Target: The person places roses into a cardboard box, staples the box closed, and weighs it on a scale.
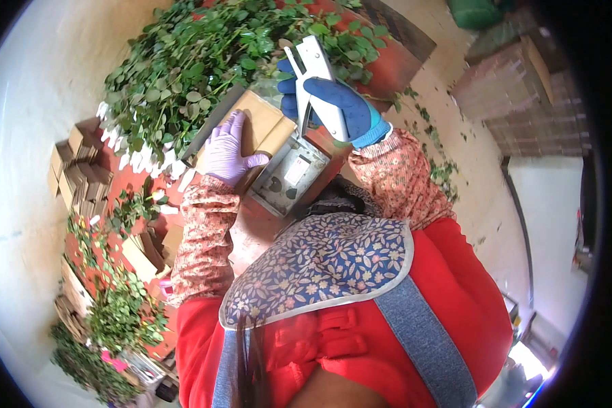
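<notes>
My left hand (225, 154), in a thin purple glove, lies spread and flat on a folded piece of brown cardboard (262, 125). That cardboard rests on a metal box-shaped stand (290, 178), which has a white label on its face and a dark plate along its far side. In a blue coated glove, my right hand (354, 107) grips a white metal plier stapler (319, 84). The stapler's lower end is close to the right edge of the cardboard; whether they touch cannot be seen. Behind both hands lies a large heap of leafy green stems (183, 76).
White-wrapped flower heads (145, 160) line the heap's left edge on the red table (125, 178). Stacked folded cardboard (84, 176) and more cardboard pieces (144, 255) lie left. Further stems (125, 311) are at lower left. Cardboard stacks (535, 112) stand right, beyond leaf-strewn floor (469, 168).
</notes>
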The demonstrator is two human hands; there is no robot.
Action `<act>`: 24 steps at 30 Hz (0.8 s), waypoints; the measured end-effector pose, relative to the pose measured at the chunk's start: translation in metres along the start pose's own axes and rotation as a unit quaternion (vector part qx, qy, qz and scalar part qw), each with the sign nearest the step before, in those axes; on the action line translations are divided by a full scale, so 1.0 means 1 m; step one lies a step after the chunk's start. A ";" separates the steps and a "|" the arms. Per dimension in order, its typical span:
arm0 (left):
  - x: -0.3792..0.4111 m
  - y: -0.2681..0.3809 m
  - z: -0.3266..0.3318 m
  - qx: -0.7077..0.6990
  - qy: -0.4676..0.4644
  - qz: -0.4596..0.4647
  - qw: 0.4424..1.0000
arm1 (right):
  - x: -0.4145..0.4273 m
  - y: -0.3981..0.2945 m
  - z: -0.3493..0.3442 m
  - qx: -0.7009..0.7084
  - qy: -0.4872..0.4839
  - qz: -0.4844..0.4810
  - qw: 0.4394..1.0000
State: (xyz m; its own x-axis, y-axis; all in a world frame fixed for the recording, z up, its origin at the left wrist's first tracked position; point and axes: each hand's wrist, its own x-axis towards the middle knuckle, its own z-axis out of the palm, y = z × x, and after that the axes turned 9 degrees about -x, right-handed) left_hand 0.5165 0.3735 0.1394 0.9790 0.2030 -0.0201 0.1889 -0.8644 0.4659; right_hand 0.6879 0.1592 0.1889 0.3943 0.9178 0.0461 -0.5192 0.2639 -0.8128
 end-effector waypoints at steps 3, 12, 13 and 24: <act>0.002 0.006 0.004 0.084 -0.007 -0.023 0.996 | 0.009 -0.007 -0.017 -0.021 -0.038 0.017 0.999; -0.033 0.002 0.033 -0.060 0.077 0.009 0.995 | -0.092 0.005 -0.012 -0.057 -0.080 0.243 0.965; -0.035 -0.001 0.037 -0.068 0.082 0.015 0.994 | -0.087 0.005 -0.025 -0.154 -0.132 0.200 0.959; -0.055 0.004 0.041 -0.080 0.061 0.020 0.995 | -0.056 -0.003 -0.074 -0.298 -0.108 0.221 0.922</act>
State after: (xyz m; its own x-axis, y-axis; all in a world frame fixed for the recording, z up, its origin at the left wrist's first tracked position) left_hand 0.4669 0.3399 0.1066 0.9669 0.2330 0.1039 0.1261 -0.7905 0.5994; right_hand 0.7233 0.0850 0.1465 0.0494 0.9514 -0.3041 -0.0584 -0.3012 -0.9518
